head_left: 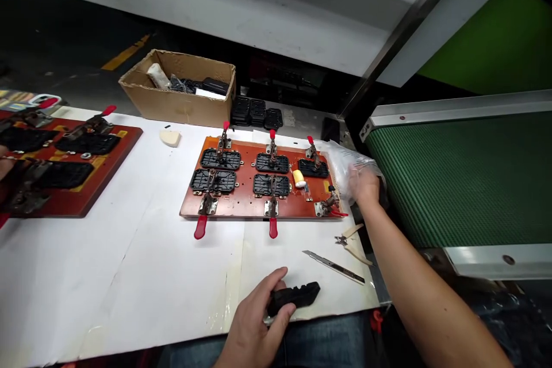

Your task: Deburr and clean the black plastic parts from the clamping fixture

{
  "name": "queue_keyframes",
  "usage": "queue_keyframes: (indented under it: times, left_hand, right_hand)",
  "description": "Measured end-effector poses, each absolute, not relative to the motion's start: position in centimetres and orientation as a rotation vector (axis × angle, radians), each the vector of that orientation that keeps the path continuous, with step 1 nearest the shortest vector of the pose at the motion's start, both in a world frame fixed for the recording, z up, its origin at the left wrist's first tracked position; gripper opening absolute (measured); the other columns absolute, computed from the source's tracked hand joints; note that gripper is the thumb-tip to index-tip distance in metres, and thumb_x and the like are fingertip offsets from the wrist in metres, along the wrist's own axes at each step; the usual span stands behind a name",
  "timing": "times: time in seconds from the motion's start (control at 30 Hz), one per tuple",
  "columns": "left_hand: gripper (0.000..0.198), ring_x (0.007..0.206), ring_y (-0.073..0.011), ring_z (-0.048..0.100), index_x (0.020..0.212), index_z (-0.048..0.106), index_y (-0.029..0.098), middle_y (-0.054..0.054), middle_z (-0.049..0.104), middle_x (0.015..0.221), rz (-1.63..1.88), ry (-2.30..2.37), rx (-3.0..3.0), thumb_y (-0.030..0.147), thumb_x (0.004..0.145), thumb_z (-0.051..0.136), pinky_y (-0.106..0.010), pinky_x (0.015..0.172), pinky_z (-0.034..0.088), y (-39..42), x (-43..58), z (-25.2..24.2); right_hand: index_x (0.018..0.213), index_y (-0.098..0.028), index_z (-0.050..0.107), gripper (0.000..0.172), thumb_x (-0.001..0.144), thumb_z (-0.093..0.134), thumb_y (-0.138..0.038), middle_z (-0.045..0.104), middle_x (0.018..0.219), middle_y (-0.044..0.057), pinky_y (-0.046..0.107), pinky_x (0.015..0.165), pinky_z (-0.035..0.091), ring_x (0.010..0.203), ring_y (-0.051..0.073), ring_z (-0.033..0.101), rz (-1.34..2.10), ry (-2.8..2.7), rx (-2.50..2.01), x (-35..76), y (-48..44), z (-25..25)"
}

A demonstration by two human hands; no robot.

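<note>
While blur hides the right hand in a clear plastic bag, its grip unreadable, the left hand clasps one black part at the table's near edge; the jig board holds five black parts.

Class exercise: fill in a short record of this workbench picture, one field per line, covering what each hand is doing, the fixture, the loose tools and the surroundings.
Left hand: left hand grips a black plastic part at the table's near edge.
Right hand: right hand reaches to a clear plastic bag; grip unclear.
Fixture: orange jig board holds five black parts under red-handled toggle clamps.
Tools: utility knife and small nippers lie on the white table cover.
Surroundings: cardboard box behind, green conveyor belt at right, second jig board at left.
</note>
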State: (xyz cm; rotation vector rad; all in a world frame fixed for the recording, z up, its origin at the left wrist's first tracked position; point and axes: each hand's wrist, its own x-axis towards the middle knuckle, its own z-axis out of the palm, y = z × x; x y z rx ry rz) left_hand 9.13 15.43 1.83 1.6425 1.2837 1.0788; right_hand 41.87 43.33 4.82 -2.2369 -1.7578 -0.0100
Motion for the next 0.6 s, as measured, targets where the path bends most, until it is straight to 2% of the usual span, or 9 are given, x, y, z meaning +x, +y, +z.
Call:
queue_keyframes:
  times: [0.07, 0.17, 0.33, 0.4, 0.47, 0.53, 0.6]
  left_hand:
    - [0.036, 0.086, -0.0149, 0.076, 0.128, 0.063, 0.030, -0.001, 0.078, 0.102, 1.048, 1.235, 1.625, 0.021, 0.094, 0.070, -0.020, 0.078, 0.060, 15.6, 9.2, 2.2]
    - [0.008, 0.084, -0.0150, 0.072, 0.104, 0.069, 0.026, -0.002, 0.074, 0.097, 0.995, 1.142, 1.583, 0.023, 0.098, 0.064, -0.022, 0.076, 0.057, 15.9, 9.2, 3.1]
    - [0.011, 0.093, -0.0181, 0.071, 0.097, 0.070, 0.024, -0.006, 0.072, 0.102, 0.947, 1.096, 1.462, 0.031, 0.101, 0.063, -0.027, 0.084, 0.055, 16.0, 9.0, 3.5]
    - [0.013, 0.105, -0.0215, 0.071, 0.096, 0.072, 0.024, -0.009, 0.072, 0.113, 0.932, 1.110, 1.361, 0.035, 0.100, 0.066, -0.031, 0.092, 0.056, 16.0, 8.9, 3.7]
    - [0.014, 0.128, -0.0279, 0.065, 0.096, 0.074, 0.024, -0.012, 0.065, 0.140, 0.942, 1.101, 1.253, 0.037, 0.098, 0.070, -0.037, 0.104, 0.054, 16.1, 9.0, 4.6]
    - [0.014, 0.152, -0.0341, 0.044, 0.093, 0.075, 0.024, -0.009, 0.042, 0.168, 0.980, 1.022, 1.199, 0.037, 0.095, 0.074, -0.044, 0.117, 0.047, 16.3, 9.2, 5.9]
    - [0.013, 0.162, -0.0364, 0.026, 0.090, 0.076, 0.023, -0.003, 0.024, 0.177, 1.000, 0.922, 1.205, 0.035, 0.091, 0.079, -0.047, 0.124, 0.039, 16.6, 9.5, 7.4]
  right_hand:
    - [0.112, -0.004, 0.071, 0.049, 0.102, 0.040, -0.041, 0.072, 0.106, 0.031, 0.054, 0.091, 0.049, 0.103, 0.042, 0.068, 0.004, -1.677, -2.213, 41.7, 42.8, 4.9]
    - [0.108, -0.010, 0.070, 0.042, 0.098, 0.047, -0.044, 0.072, 0.102, 0.024, 0.051, 0.093, 0.049, 0.102, 0.038, 0.066, 0.091, -1.601, -2.121, 41.3, 41.3, 5.4]
    - [0.107, -0.019, 0.068, 0.042, 0.100, 0.041, -0.050, 0.071, 0.092, 0.010, 0.039, 0.083, 0.053, 0.085, 0.026, 0.066, 0.388, -1.466, -1.895, 40.3, 35.4, 7.1]
    - [0.111, -0.020, 0.067, 0.042, 0.103, 0.039, -0.050, 0.069, 0.088, 0.006, 0.034, 0.076, 0.053, 0.079, 0.021, 0.065, 0.520, -1.435, -1.798, 39.3, 31.6, 8.1]
    - [0.113, -0.021, 0.067, 0.039, 0.104, 0.043, -0.051, 0.065, 0.082, 0.002, 0.030, 0.070, 0.052, 0.074, 0.018, 0.063, 0.714, -1.414, -1.703, 37.7, 27.3, 9.1]
    - [0.114, -0.022, 0.069, 0.035, 0.102, 0.055, -0.052, 0.064, 0.079, 0.000, 0.027, 0.067, 0.051, 0.069, 0.016, 0.059, 1.048, -1.368, -1.572, 36.0, 23.3, 9.9]
    - [0.111, -0.022, 0.070, 0.033, 0.097, 0.067, -0.051, 0.063, 0.079, -0.001, 0.025, 0.065, 0.048, 0.068, 0.014, 0.057, 1.406, -1.288, -1.422, 34.3, 20.1, 10.4]
